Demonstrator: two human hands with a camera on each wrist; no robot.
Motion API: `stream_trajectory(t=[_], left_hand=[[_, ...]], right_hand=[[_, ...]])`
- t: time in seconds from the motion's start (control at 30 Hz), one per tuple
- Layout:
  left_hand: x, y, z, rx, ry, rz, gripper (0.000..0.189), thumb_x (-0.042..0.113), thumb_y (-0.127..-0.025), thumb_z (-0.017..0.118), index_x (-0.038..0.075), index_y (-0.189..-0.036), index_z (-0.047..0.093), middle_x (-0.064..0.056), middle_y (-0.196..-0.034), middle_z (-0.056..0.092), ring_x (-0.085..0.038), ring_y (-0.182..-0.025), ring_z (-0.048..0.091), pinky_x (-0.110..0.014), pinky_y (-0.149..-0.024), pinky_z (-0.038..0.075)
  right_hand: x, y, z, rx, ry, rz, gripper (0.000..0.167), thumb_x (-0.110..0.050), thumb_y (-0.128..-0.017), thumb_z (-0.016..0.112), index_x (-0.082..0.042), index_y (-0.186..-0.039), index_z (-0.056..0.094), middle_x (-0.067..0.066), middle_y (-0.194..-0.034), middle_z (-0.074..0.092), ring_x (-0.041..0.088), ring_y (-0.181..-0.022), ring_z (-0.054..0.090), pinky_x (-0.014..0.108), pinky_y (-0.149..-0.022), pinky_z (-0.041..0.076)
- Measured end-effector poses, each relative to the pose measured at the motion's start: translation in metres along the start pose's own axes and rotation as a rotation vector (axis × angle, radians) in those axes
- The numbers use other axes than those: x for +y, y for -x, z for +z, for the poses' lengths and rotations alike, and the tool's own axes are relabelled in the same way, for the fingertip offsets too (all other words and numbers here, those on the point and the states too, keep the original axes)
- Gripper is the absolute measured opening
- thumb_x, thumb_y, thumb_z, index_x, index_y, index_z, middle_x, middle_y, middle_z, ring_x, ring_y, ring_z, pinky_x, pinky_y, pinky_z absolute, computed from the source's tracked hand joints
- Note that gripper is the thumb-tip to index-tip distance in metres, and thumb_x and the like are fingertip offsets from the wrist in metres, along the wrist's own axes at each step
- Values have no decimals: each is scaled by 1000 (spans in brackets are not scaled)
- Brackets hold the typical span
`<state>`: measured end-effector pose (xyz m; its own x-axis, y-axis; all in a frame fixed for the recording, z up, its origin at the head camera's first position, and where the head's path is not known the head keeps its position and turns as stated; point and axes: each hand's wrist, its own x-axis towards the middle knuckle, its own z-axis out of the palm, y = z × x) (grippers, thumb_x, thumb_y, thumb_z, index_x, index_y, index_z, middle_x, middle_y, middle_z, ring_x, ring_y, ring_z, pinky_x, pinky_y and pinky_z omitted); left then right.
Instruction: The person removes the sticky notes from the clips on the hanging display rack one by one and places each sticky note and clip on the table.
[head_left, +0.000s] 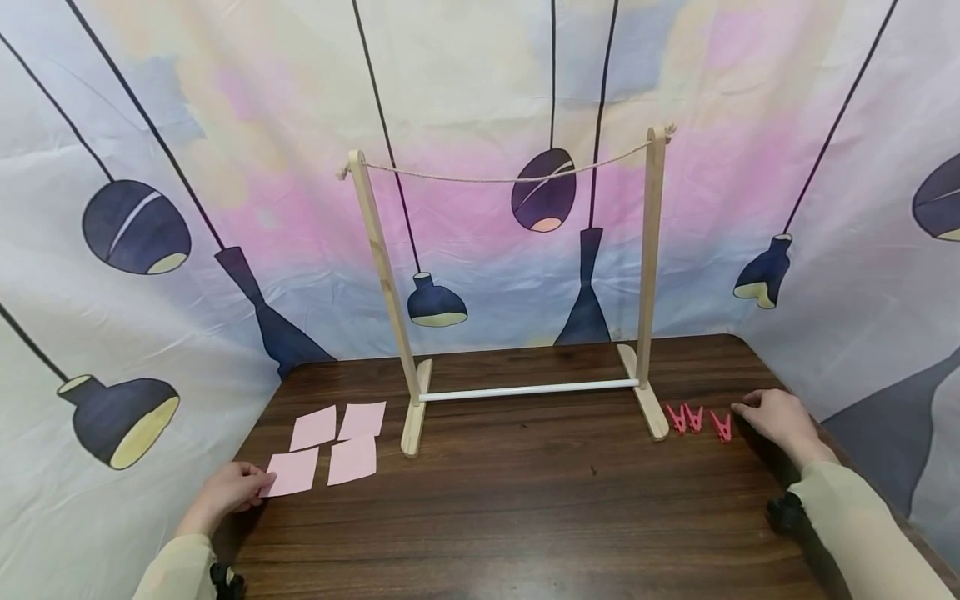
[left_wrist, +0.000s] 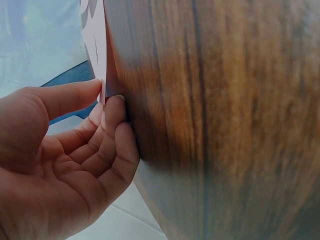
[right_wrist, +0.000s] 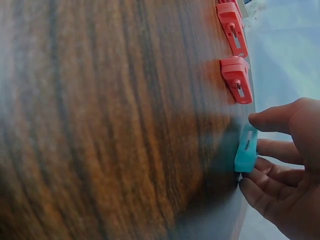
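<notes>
My left hand (head_left: 227, 492) pinches the outer edge of a pink paper square (head_left: 292, 472) between thumb and fingers. In the left wrist view that paper (left_wrist: 100, 55) appears nearly edge-on, its corner between the thumb and fingertips just above the table. At the table's right side, my right hand (head_left: 780, 418) has its thumb and fingers around a teal clothespin (right_wrist: 246, 149). The head view hides this clothespin behind the hand. Just inward of the hand lie three red clothespins, the nearest one (head_left: 722, 427) a little apart from the other two.
Several more pink squares, including one (head_left: 352, 460) beside the held one, lie at the table's left. A wooden frame (head_left: 648, 275) stands mid-table with a rope (head_left: 480, 179) across its top and a white bar (head_left: 525, 390) low down. Behind hangs a printed cloth (head_left: 480, 100).
</notes>
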<state>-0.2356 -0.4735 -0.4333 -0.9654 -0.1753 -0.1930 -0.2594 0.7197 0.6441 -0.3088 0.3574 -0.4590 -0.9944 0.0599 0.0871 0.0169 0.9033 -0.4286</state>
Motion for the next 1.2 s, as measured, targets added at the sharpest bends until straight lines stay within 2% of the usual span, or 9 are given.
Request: stream_trajectory(t=[0.23, 0.5, 0.8, 1.1, 1.2], left_hand=[[2, 3, 0, 8, 6, 17, 25, 15, -96, 62, -5, -82, 62, -1, -64, 56, -16, -67, 61, -31, -60, 52], [2, 5, 1, 11, 2, 4, 27, 16, -96, 61, -8, -83, 63, -2, -71, 59, -16, -68, 62, -32, -61, 53], [2, 5, 0, 11, 16, -14, 27, 16, -97, 61, -9, -86, 63, -2, -71, 58, -16, -69, 63, -32, -62, 53], [-5, 3, 1, 29, 23, -32, 27, 18, -94, 63, -8, -90, 60, -6, -77, 59, -17, -69, 64, -33, -61, 54], [-2, 5, 0, 43, 9, -46, 31, 20, -94, 63, -10, -93, 58, -11, -81, 60, -19, -68, 63, -33, -61, 53]], right_hand=[[-1, 0, 1, 11, -5, -19, 44, -21, -96, 62, 20, -111, 62, 38, -109, 63, 55, -97, 59, 60, -75, 52], [0, -1, 1, 13, -10, -10, 45, -21, -96, 62, 21, -113, 60, 39, -111, 61, 57, -99, 58, 61, -77, 51], [2, 0, 2, 20, -18, 5, 48, -23, -96, 62, 21, -116, 59, 41, -116, 59, 58, -101, 56, 62, -78, 50], [1, 2, 0, 27, -36, 4, 51, -25, -97, 63, 21, -118, 57, 41, -115, 59, 57, -99, 57, 61, -76, 50], [1, 3, -1, 29, -61, 5, 54, -27, -98, 62, 21, -120, 56, 41, -115, 58, 54, -95, 59, 59, -73, 51]])
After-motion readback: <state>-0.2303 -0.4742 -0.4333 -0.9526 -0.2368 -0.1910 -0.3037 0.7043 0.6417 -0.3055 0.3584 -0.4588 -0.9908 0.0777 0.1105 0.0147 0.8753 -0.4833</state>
